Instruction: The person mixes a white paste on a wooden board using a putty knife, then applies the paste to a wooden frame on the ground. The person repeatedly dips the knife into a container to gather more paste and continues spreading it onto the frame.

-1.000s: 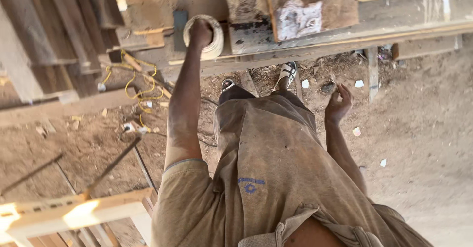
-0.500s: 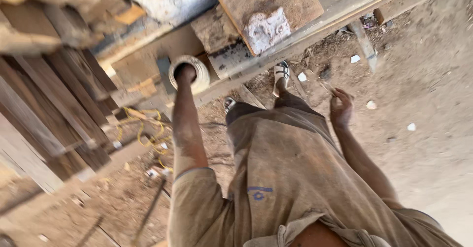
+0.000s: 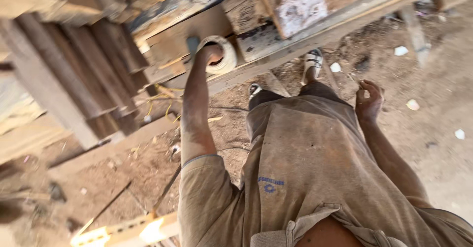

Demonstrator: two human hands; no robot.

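Left arm was stretched straight out from the shoulder, elbow nearly locked, short sleeve bunched at the upper arm. Left hand [image 3: 209, 55] was curled through a pale ring, a roll of tape [image 3: 221, 56] by the look of it, fingers hooked into its hole and wrapped round the near wall, so a clenched grasp on the roll. Roll sat at the edge of a rough wooden bench [image 3: 305, 32], touching or just above the boards; cannot tell which. A dark flat tool [image 3: 192, 44] lay just beside the hand on the bench, kind unclear. A white-smeared board [image 3: 303, 8] lay further along the bench top. Right arm hung down beside the hip, slightly bent at the elbow, well apart from the bench. Right hand [image 3: 368, 99] was loosely cupped, thumb and fingertips drawn near each other, palm turned inward; nothing visible in it, grip half-closed on air. A sandalled foot [image 3: 312, 62] stood on the dirt floor [image 3: 433, 124] under the bench edge. Stacked planks [image 3: 74, 74] leaned to the left side, with yellow cord [image 3: 160, 101] tangled on the ground near them. Picture was motion-blurred, small details soft.
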